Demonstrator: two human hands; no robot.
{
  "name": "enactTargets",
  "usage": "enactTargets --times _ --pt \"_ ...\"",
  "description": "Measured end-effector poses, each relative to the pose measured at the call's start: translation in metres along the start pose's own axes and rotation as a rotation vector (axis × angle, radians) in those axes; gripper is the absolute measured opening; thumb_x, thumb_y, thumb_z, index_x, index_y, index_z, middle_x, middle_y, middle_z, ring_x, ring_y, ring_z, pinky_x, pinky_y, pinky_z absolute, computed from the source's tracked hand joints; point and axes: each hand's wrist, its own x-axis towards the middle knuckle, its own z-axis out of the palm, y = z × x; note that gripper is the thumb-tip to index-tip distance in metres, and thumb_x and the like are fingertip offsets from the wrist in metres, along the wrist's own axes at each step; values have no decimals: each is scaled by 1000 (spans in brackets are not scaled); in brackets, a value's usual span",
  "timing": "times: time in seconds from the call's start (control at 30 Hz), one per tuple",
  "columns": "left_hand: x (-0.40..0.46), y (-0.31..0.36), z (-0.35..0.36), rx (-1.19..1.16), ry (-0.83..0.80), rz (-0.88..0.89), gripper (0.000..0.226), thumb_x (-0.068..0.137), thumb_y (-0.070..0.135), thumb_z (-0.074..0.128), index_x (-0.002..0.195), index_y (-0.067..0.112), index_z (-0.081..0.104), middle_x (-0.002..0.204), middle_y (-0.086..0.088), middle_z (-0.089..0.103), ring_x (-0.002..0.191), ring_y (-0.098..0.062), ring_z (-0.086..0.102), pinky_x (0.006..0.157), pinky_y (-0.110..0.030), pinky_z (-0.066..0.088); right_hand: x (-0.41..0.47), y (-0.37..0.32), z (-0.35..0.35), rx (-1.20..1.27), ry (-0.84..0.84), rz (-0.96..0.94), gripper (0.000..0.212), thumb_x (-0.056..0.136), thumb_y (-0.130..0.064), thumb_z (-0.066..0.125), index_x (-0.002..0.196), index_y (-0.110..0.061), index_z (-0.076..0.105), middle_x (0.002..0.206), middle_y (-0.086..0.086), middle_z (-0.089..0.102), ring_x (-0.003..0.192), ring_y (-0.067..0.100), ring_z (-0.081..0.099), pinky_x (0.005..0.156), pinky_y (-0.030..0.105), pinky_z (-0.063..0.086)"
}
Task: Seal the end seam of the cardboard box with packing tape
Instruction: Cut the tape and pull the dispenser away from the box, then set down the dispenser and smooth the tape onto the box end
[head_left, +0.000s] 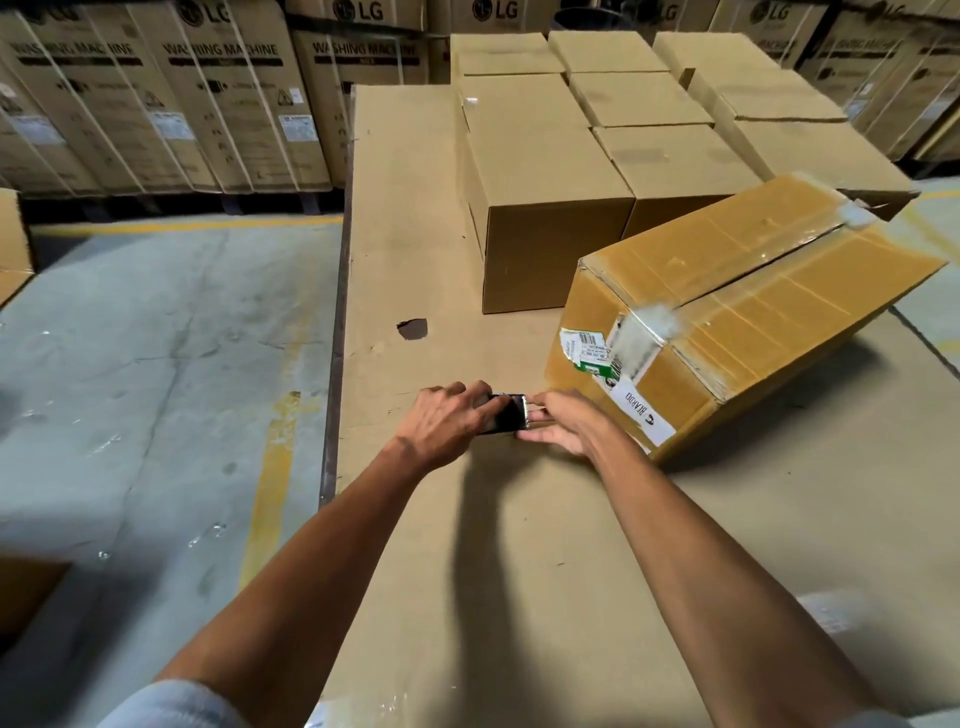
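Cardboard everywhere: washing machine cartons (166, 104) along the back wall, plain boxes (545, 171) closed and stacked on the cardboard-covered platform (415, 208), grey floor (156, 364) with yellow lines left. Task box (737, 312) lies tilted at right, flaps shut, contents hidden, old tape on seam. Left hand (441, 421) wrapped around tape roll (506, 413); right hand (561, 423) pinching at its end, beside the box corner

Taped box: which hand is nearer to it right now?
Right. The right hand sits by the taped box's near lower corner, almost touching it, fingers at the tape roll. The left hand grips the roll on its far side, farther from the box.
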Motion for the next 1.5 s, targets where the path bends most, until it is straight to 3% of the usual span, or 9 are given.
enactTargets --times 0.17,0.33,0.5,0.63,0.73,0.93,1.17,1.27,1.5 --pt "1 -20 22 10 -63 0 49 98 29 70 146 30 59 119 -2 67 83 -30 70 52 -35 47 30 18 9 -69 -46 37 29 101 15 45 93 -3 66 99 14 66 102 28 66 100 55 57" --pt "-1 -30 54 18 -80 33 43 96 26 62 139 32 66 114 1 70 84 -28 72 53 -33 47 68 44 18 -168 -24 90 27 101 10 50 88 -9 65 102 16 65 104 33 67 98 49 59" --pt "3 -42 58 27 -44 14 39 98 46 65 133 27 69 117 -1 69 94 -28 71 64 -38 54 80 47 27 -234 30 38 24 99 8 58 86 -10 66 94 13 67 71 17 63 65 25 60" --pt "11 -41 54 7 -34 -2 40 96 43 66 132 27 67 127 -2 67 107 -28 69 84 -42 52 96 58 25 -328 123 13 18 83 -5 84 73 -15 72 86 9 75 86 24 76 87 39 65" --pt "6 -40 53 26 -50 -11 52 89 41 63 139 25 64 143 -5 63 132 -31 61 107 -49 46 130 75 23 -412 233 -27 15 61 -26 93 68 -23 80 79 3 81 86 25 80 87 42 66" --pt "-8 -31 51 37 -133 -120 87 79 59 81 152 23 52 161 -8 49 150 -33 43 119 -60 38 93 54 45 -393 343 -84 29 81 -2 81 60 -20 73 83 9 81 87 29 79 88 42 65" --pt "-8 -28 47 69 -200 -239 79 80 28 88 149 21 48 159 -12 46 143 -39 49 107 -59 49 97 55 43 -267 246 -58 21 77 -1 82 64 -16 75 87 11 81 92 32 79 93 44 64" --pt "-7 -32 48 68 -230 -265 83 81 23 88 152 20 45 161 -14 43 148 -43 44 109 -60 49 88 50 44 -130 182 -43 28 88 13 67 71 -10 69 92 19 74 93 36 75 95 44 62" --pt "-6 -29 46 38 -178 -278 79 98 38 69 166 20 33 177 -12 27 166 -37 19 131 -61 22 83 33 32 -199 191 -107 29 97 8 58 76 -10 69 88 17 74 93 34 76 86 39 64"
